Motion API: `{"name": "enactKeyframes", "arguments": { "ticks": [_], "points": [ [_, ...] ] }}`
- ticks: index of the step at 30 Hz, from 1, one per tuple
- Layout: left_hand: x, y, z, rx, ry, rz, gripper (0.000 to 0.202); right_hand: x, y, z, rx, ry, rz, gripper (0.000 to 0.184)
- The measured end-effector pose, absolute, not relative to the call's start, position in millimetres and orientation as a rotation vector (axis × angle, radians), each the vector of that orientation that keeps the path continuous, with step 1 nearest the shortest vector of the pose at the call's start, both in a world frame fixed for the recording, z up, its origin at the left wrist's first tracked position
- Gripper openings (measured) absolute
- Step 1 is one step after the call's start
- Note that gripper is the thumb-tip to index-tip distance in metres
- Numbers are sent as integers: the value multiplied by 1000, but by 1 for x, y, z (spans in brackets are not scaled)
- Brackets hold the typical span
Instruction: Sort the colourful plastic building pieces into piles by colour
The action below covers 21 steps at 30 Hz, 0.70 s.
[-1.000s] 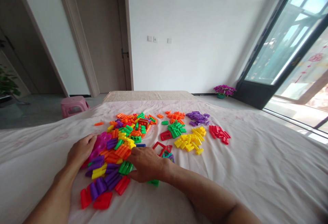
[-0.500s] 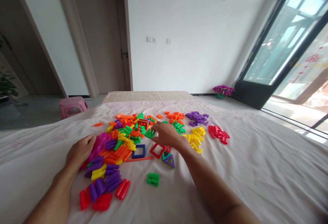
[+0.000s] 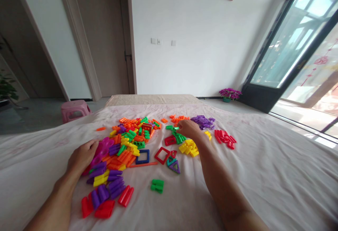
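We see a pale pink bedsheet [image 3: 264, 174] w/ a mixed heap of coloured plastic tubes [image 3: 129, 139]. Our L hand [image 3: 81, 157] rests flat on heap's left edge, fingers together. Our R hand [image 3: 188, 129] has moved right of heap, fingertips pinching a small green plastic tube [image 3: 175, 128] above the green tube cluster [image 3: 180, 138].

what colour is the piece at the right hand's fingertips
Green: the piece at the right hand shows best in the head view.
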<state>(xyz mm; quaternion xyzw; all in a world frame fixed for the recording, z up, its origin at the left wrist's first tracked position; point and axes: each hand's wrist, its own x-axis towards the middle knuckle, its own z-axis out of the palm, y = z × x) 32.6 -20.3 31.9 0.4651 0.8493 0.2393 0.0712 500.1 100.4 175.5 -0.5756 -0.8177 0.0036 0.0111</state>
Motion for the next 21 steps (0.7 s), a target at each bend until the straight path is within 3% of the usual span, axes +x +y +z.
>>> {"name": "enactKeyframes", "arguments": {
  "ticks": [8, 21],
  "points": [
    [35, -21, 34, 1413, 2540, 703, 57, 462, 53, 189, -1094, -3030, 569, 27],
    [36, -22, 35, 1380, 2572, 738, 54, 417, -7, 159, -753, -3451, 332, 31]
  ]
}}
